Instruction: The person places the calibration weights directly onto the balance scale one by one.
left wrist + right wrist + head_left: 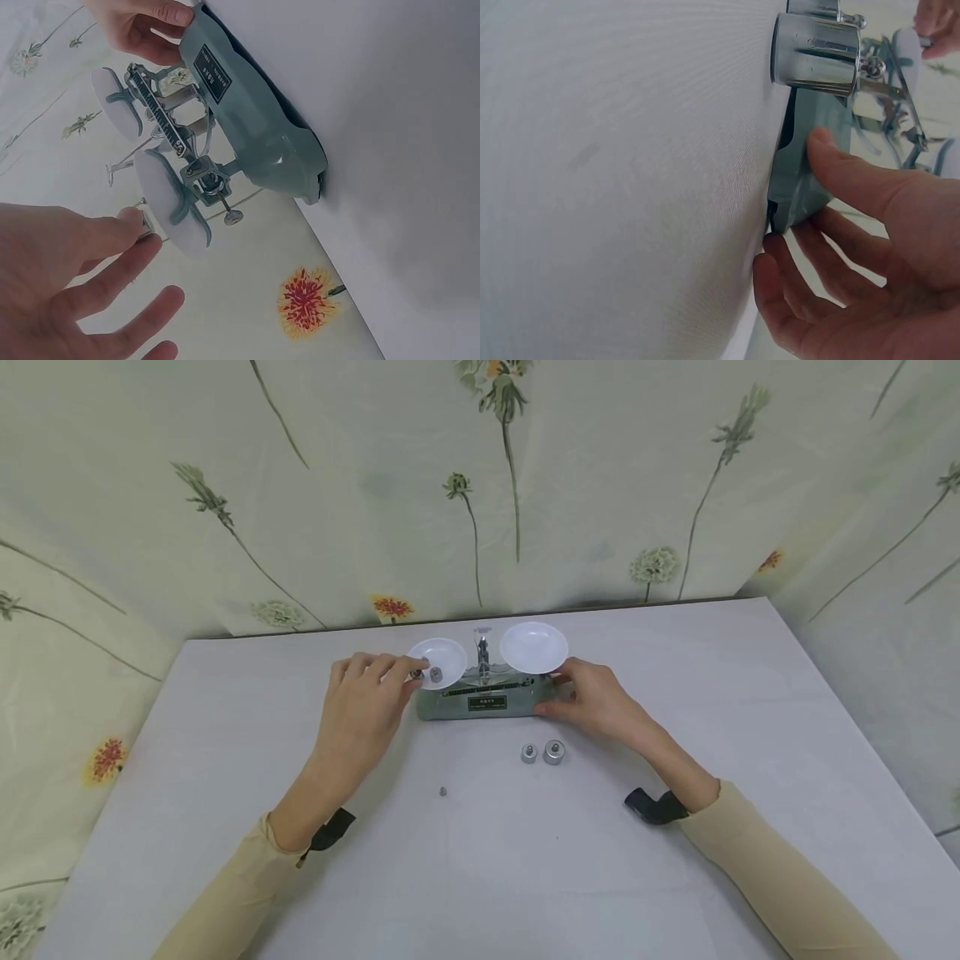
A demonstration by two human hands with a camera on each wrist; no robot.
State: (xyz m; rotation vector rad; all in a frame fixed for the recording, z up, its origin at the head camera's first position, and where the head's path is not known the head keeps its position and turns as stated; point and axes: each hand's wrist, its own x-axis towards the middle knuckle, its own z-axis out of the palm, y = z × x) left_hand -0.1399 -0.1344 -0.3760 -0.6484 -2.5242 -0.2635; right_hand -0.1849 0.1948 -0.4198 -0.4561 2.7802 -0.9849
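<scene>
A green balance scale [442, 707] with two white pans stands towards the back of the table. At its left pan [453, 653], my left hand [358, 710] pinches a small metal weight [146, 224] between thumb and index finger; the other fingers are spread in the left wrist view. A metal weight [437, 675] sits in that pan, and another shows behind it, close to the fingertips. My right hand [600, 700] grips the right end of the base, thumb on the front and fingers behind. Above that hand is the right pan [534, 647], with nothing in it.
In front of the scale stand two knobbed metal weights, a larger one [554, 752] and a smaller one [528, 753]. A tiny weight [442, 792] lies nearer, left of them. Flower-patterned cloth [592, 485] hangs behind the white table [487, 893].
</scene>
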